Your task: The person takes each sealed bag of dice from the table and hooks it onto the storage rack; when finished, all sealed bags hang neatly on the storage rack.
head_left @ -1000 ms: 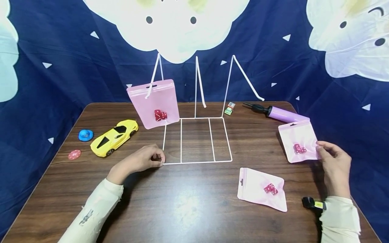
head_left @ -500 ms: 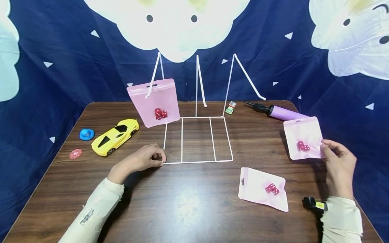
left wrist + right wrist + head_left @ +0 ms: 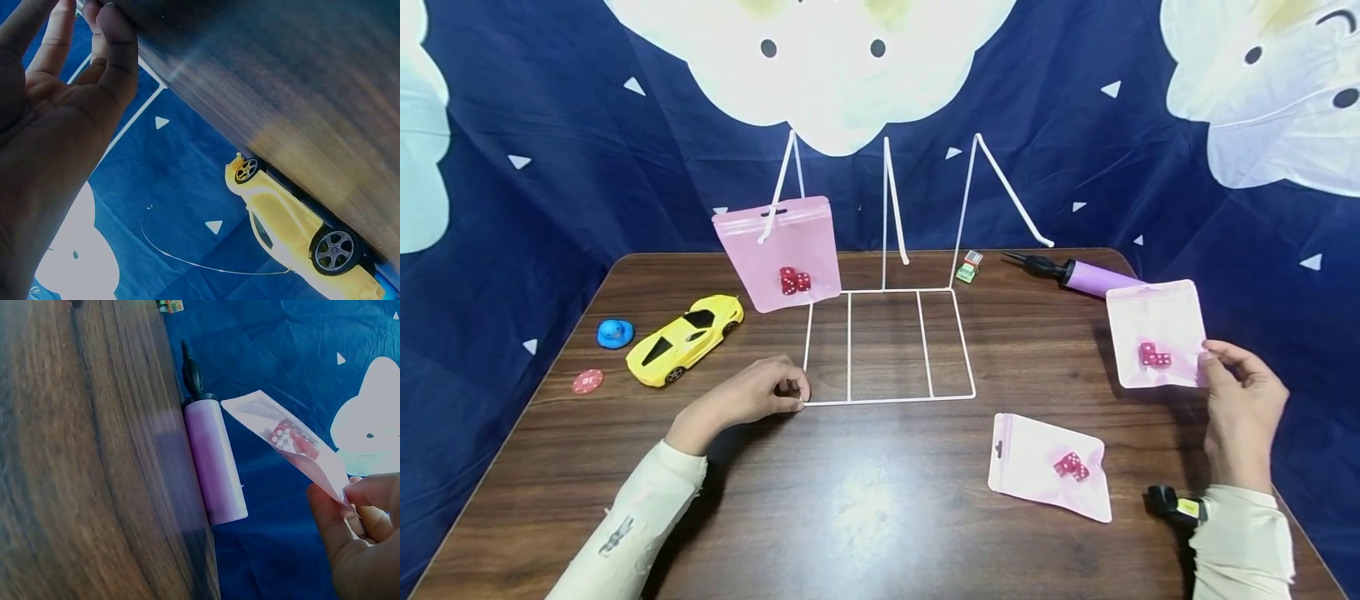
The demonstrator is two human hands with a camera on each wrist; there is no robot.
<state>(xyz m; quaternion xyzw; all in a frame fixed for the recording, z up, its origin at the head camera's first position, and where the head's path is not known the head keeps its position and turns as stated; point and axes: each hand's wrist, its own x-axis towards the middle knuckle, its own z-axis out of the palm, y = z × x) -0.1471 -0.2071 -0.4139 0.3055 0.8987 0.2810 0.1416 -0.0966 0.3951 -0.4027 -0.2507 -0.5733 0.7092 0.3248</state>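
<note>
two bare hands worked over a dark wooden table [image 3: 880,475] before a blue cloud-print backdrop [image 3: 535,225]. the right hand [image 3: 1243,408], at the table's right side, pinched the edge of a pink pouch [image 3: 1123,325] between thumb and fingers, holding it up off the table — red dice [image 3: 1153,356] showed inside. the left hand [image 3: 752,390] had its fingers curled at the front left corner of a white wire rack [image 3: 887,402], pinching the frame.

the rack had three sloping arms; from the left one hung a second pink pouch [image 3: 808,242], also with red dice. a third pouch [image 3: 1030,467] lay flat on the table, between the rack and the right sleeve [image 3: 1243,542].

beyond the held pouch lay a purple pump [image 3: 1097,279]. left of the rack were a yellow toy car [image 3: 688,340], a blue toy duck [image 3: 615,333] and a red chip [image 3: 587,381].
</note>
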